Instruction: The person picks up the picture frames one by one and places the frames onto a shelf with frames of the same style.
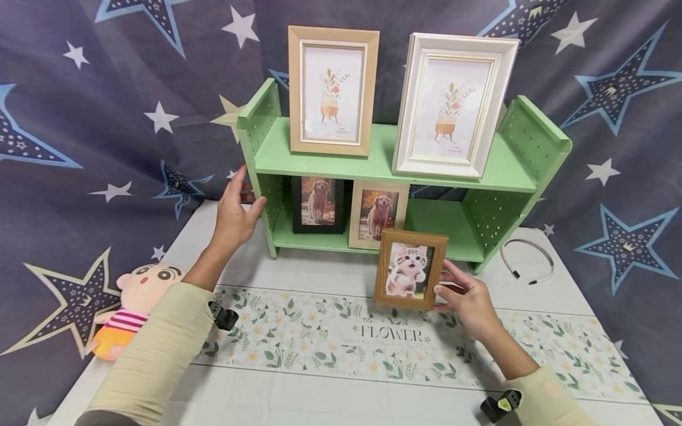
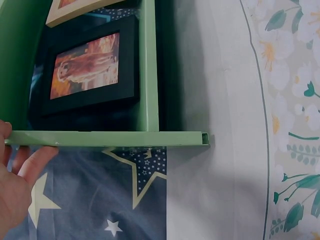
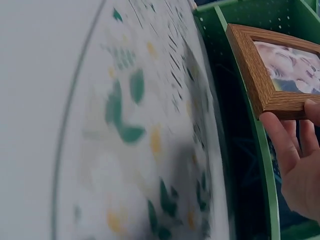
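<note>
My right hand point(image 1: 471, 302) pinches the right edge of a brown wooden photo frame point(image 1: 379, 272) with a kitten picture, thumb in front and fingers behind. This frame is held in front of the lower tier of a green two-tier shelf point(image 1: 453, 236). My left hand point(image 1: 237, 213) grips the shelf's left side panel point(image 2: 110, 138), its thumb on one face and fingers on the other. On the lower tier stand a black photo frame point(image 1: 318, 229) and a light wood photo frame point(image 1: 402, 204), both with dog pictures; the kitten frame overlaps the light one's corner.
A beige frame point(image 1: 295, 94) and a larger white frame point(image 1: 492, 112) stand on the top tier. A plush doll point(image 1: 125, 325) sits at left, a headband point(image 1: 540, 251) lies at right. A floral runner point(image 1: 341, 349) crosses the white table point(image 1: 298, 396); a star-patterned curtain point(image 1: 202, 53) hangs behind.
</note>
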The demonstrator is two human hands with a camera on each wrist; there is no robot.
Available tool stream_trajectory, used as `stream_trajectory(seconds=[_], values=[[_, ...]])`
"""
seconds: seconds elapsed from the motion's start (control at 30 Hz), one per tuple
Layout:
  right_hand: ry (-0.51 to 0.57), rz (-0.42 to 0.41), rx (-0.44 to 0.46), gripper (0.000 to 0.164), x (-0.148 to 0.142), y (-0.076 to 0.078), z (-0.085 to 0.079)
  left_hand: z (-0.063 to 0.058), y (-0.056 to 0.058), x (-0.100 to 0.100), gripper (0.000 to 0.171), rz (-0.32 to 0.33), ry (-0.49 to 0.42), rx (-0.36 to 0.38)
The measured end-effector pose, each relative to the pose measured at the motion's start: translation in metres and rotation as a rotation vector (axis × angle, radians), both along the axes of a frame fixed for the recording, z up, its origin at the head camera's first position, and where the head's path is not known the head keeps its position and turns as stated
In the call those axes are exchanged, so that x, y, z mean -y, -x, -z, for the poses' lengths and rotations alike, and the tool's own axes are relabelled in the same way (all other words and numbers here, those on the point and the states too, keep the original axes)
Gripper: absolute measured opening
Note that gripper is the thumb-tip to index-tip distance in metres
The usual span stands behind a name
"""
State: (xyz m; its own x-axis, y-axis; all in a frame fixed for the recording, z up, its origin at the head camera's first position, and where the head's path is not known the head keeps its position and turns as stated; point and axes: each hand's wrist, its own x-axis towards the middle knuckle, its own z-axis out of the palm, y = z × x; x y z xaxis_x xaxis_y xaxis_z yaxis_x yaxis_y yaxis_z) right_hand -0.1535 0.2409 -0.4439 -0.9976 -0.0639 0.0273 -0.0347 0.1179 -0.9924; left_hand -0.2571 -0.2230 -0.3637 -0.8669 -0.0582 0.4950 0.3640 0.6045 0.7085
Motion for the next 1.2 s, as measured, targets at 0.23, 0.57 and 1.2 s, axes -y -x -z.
stream_trajectory(seconds=[0.23,0.57,1.2], values=[[-0.079,0.042,0.012,0.071,-0.023,0.005,-0.01,0.0,-0.001,0.0,0.071,0.015,-0.021,-0.01],[-0.034,0.101,-0.004,0.075,-0.053,0.028,-0.016,0.0,0.0,0.0,0.071,0.01,-0.02,-0.008],[-0.111,0.195,-0.033,0.069,-0.057,0.073,-0.022,-0.001,-0.001,0.0,0.072,-0.002,-0.014,-0.002]])
